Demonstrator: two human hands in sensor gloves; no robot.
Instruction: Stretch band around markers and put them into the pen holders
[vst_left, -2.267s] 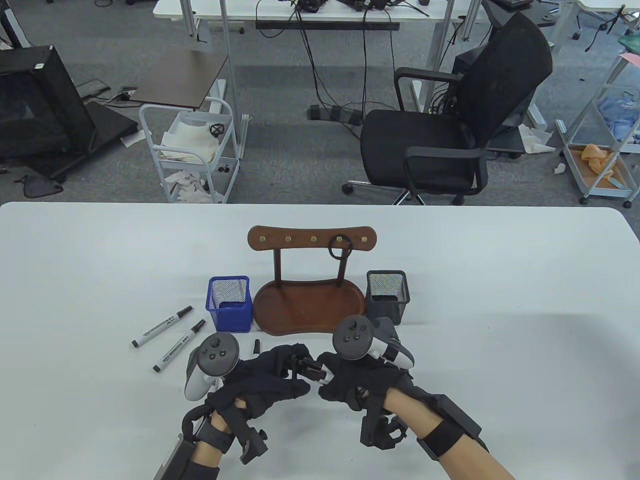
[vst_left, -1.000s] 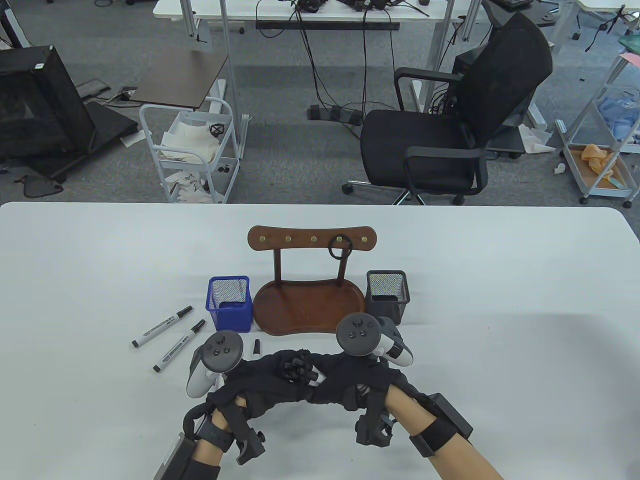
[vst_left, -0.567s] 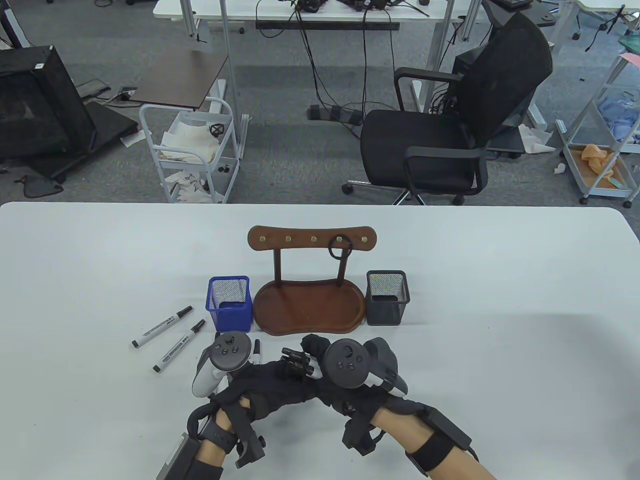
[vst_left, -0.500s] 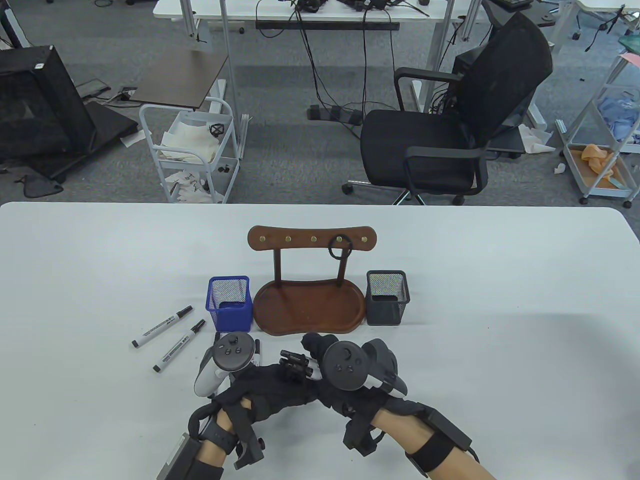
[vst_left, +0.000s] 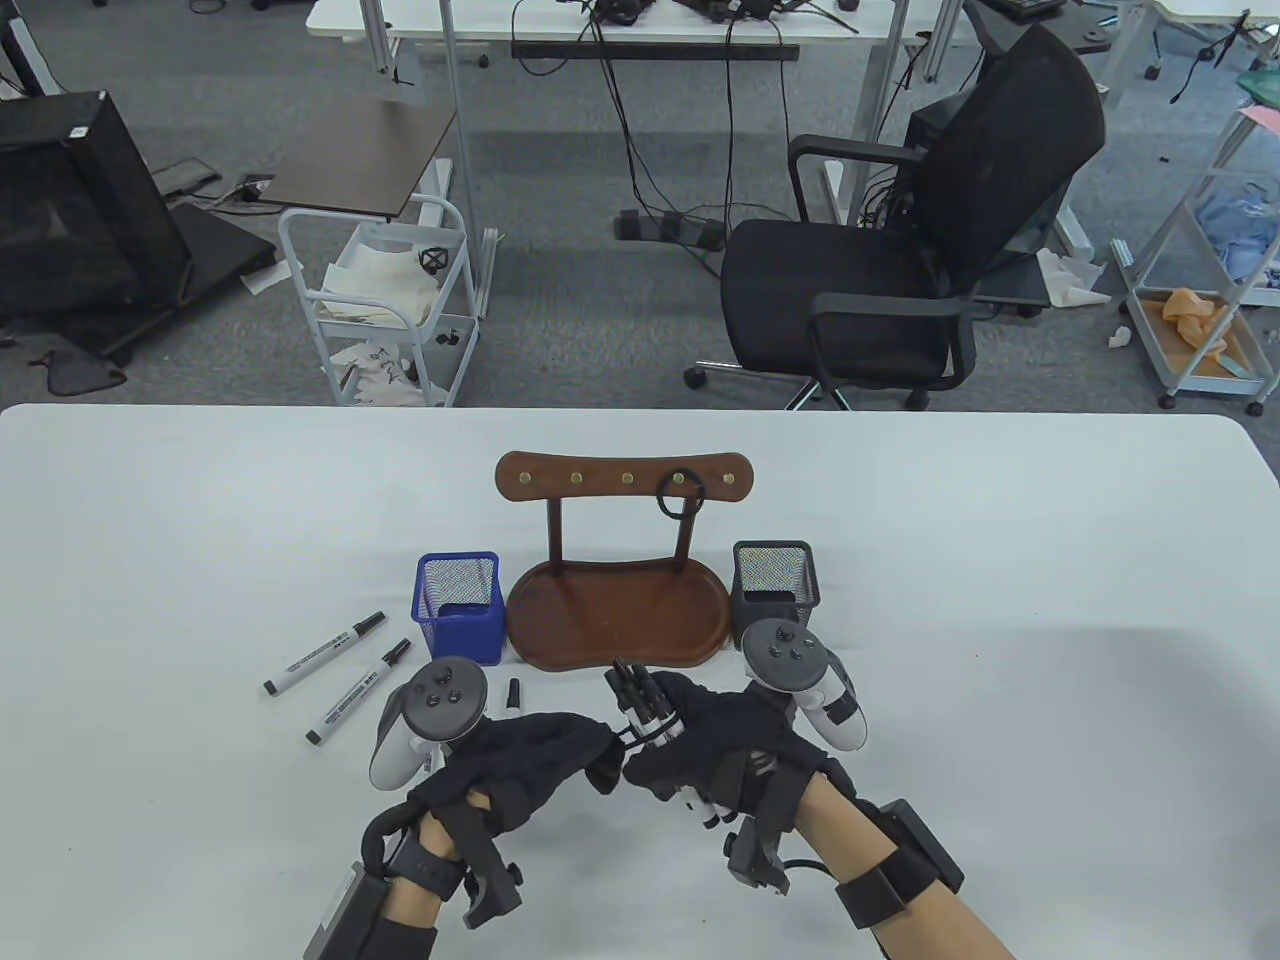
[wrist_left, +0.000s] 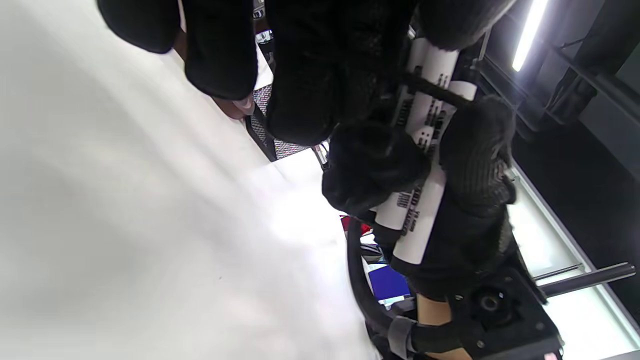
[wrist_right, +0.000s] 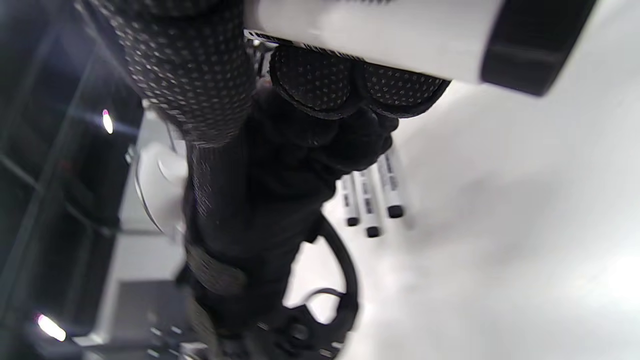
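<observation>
White markers (vst_left: 650, 715) bunched in right hand (vst_left: 725, 755) grip, left hand (vst_left: 540, 755) pinching their band (vst_left: 628, 738)

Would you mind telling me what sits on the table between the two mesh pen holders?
In the table view, the brown wooden key rack stands between the blue holder and the black holder.

Table view: high camera at the person's side of the white table (vst_left: 200, 520), facing forward and down. Left wrist view: close, rolled sideways, facing the right hand (wrist_left: 470, 165) and its marker bundle (wrist_left: 425, 150). Right wrist view: closer still, tilted toward the left hand (wrist_right: 280, 170). All share that bundle
</observation>
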